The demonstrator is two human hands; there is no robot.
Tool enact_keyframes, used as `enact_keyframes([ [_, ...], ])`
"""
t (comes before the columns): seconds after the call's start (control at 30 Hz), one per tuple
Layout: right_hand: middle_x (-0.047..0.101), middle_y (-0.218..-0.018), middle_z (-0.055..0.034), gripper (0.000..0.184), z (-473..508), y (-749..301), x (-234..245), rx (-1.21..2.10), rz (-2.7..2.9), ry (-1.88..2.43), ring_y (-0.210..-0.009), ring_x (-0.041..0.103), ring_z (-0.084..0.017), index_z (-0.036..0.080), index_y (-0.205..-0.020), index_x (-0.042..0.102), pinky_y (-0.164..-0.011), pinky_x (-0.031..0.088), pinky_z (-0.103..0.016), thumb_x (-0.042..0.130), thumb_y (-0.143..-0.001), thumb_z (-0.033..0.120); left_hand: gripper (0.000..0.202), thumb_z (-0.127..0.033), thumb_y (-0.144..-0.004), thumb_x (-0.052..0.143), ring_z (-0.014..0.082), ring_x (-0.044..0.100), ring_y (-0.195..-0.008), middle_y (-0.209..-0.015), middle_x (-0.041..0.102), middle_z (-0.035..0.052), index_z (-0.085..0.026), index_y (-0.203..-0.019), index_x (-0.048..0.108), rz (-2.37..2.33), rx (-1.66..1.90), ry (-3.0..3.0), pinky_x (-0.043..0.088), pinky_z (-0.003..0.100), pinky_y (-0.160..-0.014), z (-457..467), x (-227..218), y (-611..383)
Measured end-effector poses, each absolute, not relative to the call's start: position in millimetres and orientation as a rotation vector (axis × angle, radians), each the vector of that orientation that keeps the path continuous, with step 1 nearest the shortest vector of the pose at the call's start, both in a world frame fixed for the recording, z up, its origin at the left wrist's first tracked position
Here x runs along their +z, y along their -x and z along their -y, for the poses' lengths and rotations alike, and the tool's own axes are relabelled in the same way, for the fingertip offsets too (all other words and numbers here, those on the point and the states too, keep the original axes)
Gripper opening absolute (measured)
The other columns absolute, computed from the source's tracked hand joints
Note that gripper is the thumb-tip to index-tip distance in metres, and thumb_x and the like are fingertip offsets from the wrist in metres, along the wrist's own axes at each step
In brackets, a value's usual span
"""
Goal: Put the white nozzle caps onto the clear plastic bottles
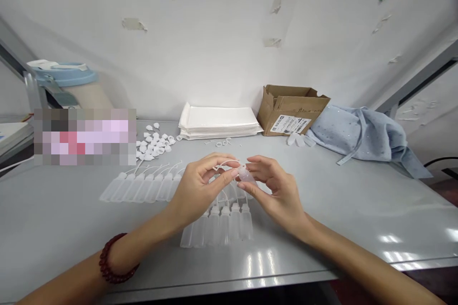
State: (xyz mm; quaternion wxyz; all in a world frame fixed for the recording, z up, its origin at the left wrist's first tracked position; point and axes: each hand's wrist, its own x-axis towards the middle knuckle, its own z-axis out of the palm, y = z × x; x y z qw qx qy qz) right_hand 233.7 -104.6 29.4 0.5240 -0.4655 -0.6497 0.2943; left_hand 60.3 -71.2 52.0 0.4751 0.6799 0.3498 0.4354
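My left hand (202,181) and my right hand (274,188) meet above the middle of the grey table (358,209). Together they pinch a small translucent squeeze bottle (246,175) with a thin tethered cap. The left fingers are curled around its cap end, and the right fingers grip its body. Just below the hands lies a row of several similar bottles (222,224). A second row of bottles (143,187) lies to the left. A dark red bead bracelet (109,259) sits on my left wrist.
A pile of small white caps (154,144) lies at the back left. Behind it sits a stack of white flat bags (218,121), then an open cardboard box (289,109) and a light blue cloth (361,136) to the right. A blue-lidded container (66,76) stands far left.
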Motion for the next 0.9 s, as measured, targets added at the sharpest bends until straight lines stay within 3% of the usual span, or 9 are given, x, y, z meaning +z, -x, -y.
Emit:
enact_keyframes([
  [0.1,0.069,-0.102,-0.0046,0.037,106,-236,24,0.41,1.723,1.086,-0.091,0.069,-0.02,0.027,-0.113,0.052,-0.081,0.059,-0.037,0.069,-0.08,0.022,0.012,-0.025,-0.084,0.063,0.0171,0.063,-0.092,-0.097,0.069,0.0043,-0.017,-0.09,0.071,-0.822,1.04,-1.667,0.052,0.027,-0.081,72,51,-60],
  [0.23,0.071,-0.103,-0.0055,0.039,107,-238,24,0.342,1.817,1.074,-0.088,0.071,-0.021,0.028,-0.117,0.051,-0.077,0.06,-0.037,0.068,-0.082,0.023,0.012,-0.026,-0.082,0.066,0.0159,0.064,-0.089,-0.094,0.07,0.0028,-0.019,-0.09,0.07,-0.809,1.026,-1.636,0.053,0.027,-0.082,73,51,-61],
  [0.57,0.072,-0.091,-0.0031,0.026,108,-234,33,0.855,1.603,1.024,-0.083,0.071,-0.019,0.025,-0.106,0.057,-0.072,0.059,-0.035,0.067,-0.082,0.028,0.014,-0.029,-0.08,0.069,0.016,0.066,-0.086,-0.092,0.071,0.0017,-0.021,-0.092,0.069,-0.9,1.035,-1.645,0.056,0.026,-0.077,75,46,-62],
  [0.9,0.07,-0.073,0.0007,0.037,103,-238,47,1.381,1.153,1.054,-0.071,0.069,-0.016,0.02,-0.082,0.056,-0.071,0.055,-0.032,0.084,-0.061,0.033,0.022,-0.007,-0.083,0.058,0.0196,0.063,-0.094,-0.099,0.07,0.0072,-0.018,-0.1,0.067,-0.643,1.379,-2.28,0.053,0.034,-0.082,76,40,-67],
])
